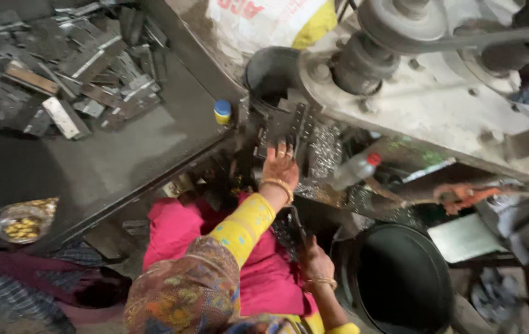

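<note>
My left hand, with a bangle and a yellow sleeve, reaches up to the press machine. Its fingers rest on a dark perforated metal strip lying under the machine's head. Lower down, my right hand, also bangled, is closed on the end of a thin dark metal piece that points up toward the machine. Pink cloth covers my lap between the two hands.
Several flat metal strips are piled on the dark bench at the left. A small blue-and-yellow jar stands at its edge. A red-capped plastic bottle, a black round tub, a snack bag and a belt pulley surround me.
</note>
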